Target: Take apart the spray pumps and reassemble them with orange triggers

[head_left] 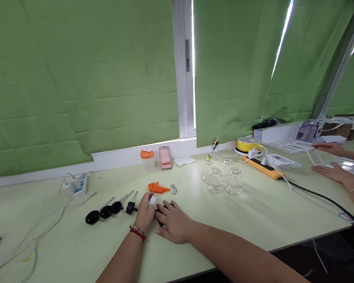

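Nearest me, toward the front edge of the table (61,251), I'm seeing my right hand (175,222) lying palm down, fingers loosely spread and partly bent over a black piece (160,222), probably to steady it against the tabletop. My left hand (145,212) is curling in beside it, fingers well bent, with something small and white (152,200) showing at the fingertips. I can't tell whether that's being pinched or is wrapping a finger, and my fingers are hiding most of the black piece, so I can't tell how firmly either hand is gripping.

Toward the table's left edge, a black knob-like part (130,208) is lying just beside my left hand, and three black ovals with metal rods (106,212) are lining up past it, rods pointing toward the back edge, seemingly for easy pickup. Beyond my fingers, orange parts (157,188) and short metal pins (174,189) are sitting side by side, apparently sorted by kind.

Farther back, right of the middle, glass jars (215,184) are clustering, their clear outlines overlapping, so I'm not managing a sure count. Near the back edge, an orange-lidded cup (148,159) is standing beside a pink box that's blurring out (165,158). Toward the right edge, a co-worker's hands (332,171) are showing, the arms running out of view.
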A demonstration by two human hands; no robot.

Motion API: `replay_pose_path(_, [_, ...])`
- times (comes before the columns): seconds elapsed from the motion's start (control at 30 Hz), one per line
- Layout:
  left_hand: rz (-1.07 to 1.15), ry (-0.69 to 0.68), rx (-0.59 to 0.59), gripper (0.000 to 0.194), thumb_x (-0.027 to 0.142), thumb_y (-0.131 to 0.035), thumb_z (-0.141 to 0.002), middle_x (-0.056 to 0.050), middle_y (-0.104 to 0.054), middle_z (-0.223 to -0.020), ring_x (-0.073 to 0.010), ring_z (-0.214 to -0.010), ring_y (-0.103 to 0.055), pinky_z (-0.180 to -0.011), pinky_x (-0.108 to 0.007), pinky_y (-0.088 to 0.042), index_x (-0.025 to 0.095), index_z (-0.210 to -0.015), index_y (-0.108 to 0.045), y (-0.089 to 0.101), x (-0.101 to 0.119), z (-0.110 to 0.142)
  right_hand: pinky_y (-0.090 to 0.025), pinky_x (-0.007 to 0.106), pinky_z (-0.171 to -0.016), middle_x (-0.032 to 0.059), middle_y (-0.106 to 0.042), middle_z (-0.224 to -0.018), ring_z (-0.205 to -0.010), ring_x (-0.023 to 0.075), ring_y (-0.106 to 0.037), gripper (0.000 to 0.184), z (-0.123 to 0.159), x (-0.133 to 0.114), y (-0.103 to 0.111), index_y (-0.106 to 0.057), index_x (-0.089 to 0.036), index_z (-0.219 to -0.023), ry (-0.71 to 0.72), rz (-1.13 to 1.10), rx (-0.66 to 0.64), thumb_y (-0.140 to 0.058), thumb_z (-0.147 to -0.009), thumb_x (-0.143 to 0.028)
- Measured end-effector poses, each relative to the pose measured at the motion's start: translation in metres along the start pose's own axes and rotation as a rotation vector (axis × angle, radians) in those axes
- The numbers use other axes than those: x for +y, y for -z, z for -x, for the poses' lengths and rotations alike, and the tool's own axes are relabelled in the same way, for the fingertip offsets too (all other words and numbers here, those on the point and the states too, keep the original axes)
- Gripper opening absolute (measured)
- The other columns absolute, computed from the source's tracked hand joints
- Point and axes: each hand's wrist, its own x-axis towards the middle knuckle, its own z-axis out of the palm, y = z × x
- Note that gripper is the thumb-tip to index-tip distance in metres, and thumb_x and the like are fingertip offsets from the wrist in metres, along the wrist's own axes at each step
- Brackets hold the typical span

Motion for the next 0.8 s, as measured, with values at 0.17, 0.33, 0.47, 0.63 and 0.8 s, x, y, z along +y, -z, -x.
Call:
replay_pose_path(0.17, [-0.038, -0.01, -0.033, 0.021, 0.033, -0.041, -0.084, -0.006, -0.06, -0.096, -0.0213, -0.091, -0.055, -0.085, -0.038, -0.041, 0.019, -0.095, -0.052, 0.0, 0.003, 0.0, -0.008, 0.054, -0.107, 0.0085, -0.019, -0.15, -0.136, 0.0334, -0.013, 0.064, 0.024, 0.022, 0.01, -0.023, -0.026, -0.142, -0.069, -0.003, -0.045, -0.025, -0.087, -0.059])
replay_pose_path(0.33, [-0.043, 0.03, -0.033, 0.02, 0.035, -0.042, -0.083, -0.004, -0.061, -0.089, -0.0204, -0.083, -0.055, -0.077, -0.036, -0.043, 0.02, -0.091, -0.053, -0.001, 0.005, 0.001, -0.008, 0.051, -0.108, 0.0088, -0.018, -0.15, -0.137, 0.0318, -0.012, 0.065, 0.037, 0.059, 0.02, -0.021, -0.024, -0.143, -0.23, 0.026, -0.046, -0.026, -0.088, -0.058])
replay_pose_path(0.47, [-0.01, 0.051, -0.026, 0.02, 0.033, -0.045, -0.081, -0.005, -0.061, -0.088, -0.0206, -0.083, -0.056, -0.077, -0.036, -0.043, 0.019, -0.09, -0.055, -0.002, 0.006, 0.001, -0.008, 0.05, -0.108, 0.0091, -0.018, -0.15, -0.137, 0.0303, -0.013, 0.064, 0.035, 0.087, 0.025, -0.023, -0.023, -0.143, -0.344, 0.074, -0.017, -0.024, -0.088, -0.057])
replay_pose_path(0.63, [0.019, 0.061, -0.021, 0.022, 0.036, -0.048, -0.079, -0.006, -0.062, -0.091, -0.0218, -0.087, -0.057, -0.08, -0.038, -0.043, 0.019, -0.09, -0.056, -0.003, 0.002, 0.0, -0.009, 0.049, -0.108, 0.0085, -0.02, -0.15, -0.136, 0.0309, -0.015, 0.063, 0.024, 0.111, 0.025, -0.025, -0.023, -0.142, -0.435, 0.127, 0.012, -0.024, -0.088, -0.057])
replay_pose_path(0.8, [0.045, 0.076, -0.019, 0.024, 0.035, -0.052, -0.077, -0.007, -0.062, -0.095, -0.023, -0.091, -0.057, -0.083, -0.04, -0.043, 0.018, -0.093, -0.057, -0.004, -0.003, -0.001, -0.009, 0.049, -0.108, 0.0082, -0.02, -0.15, -0.136, 0.0299, -0.015, 0.064, 0.014, 0.129, 0.025, -0.023, -0.024, -0.143, -0.467, 0.147, -0.003, -0.023, -0.088, -0.057])
